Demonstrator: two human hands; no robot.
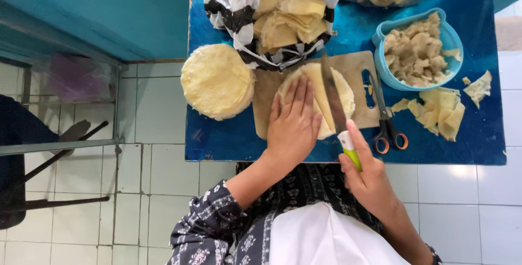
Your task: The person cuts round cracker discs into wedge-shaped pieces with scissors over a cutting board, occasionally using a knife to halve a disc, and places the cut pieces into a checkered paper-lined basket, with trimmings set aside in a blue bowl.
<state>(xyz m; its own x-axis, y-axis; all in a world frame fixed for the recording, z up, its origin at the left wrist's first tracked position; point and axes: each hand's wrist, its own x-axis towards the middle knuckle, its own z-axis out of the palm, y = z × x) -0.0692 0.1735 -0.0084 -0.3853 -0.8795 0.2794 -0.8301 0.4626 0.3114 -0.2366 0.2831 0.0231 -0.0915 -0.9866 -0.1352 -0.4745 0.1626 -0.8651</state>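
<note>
My left hand lies flat, fingers apart, on a stack of round pale yellow wrappers that sits on a wooden cutting board. My right hand grips the green and white handle of a long knife. Its blade runs across the middle of the stack, just right of my left fingers.
The board lies on a blue table. A second round stack sits at its left. A black-and-white striped bag of cut wrappers is behind, a blue bowl of scraps at right, scissors and loose cut pieces beside it.
</note>
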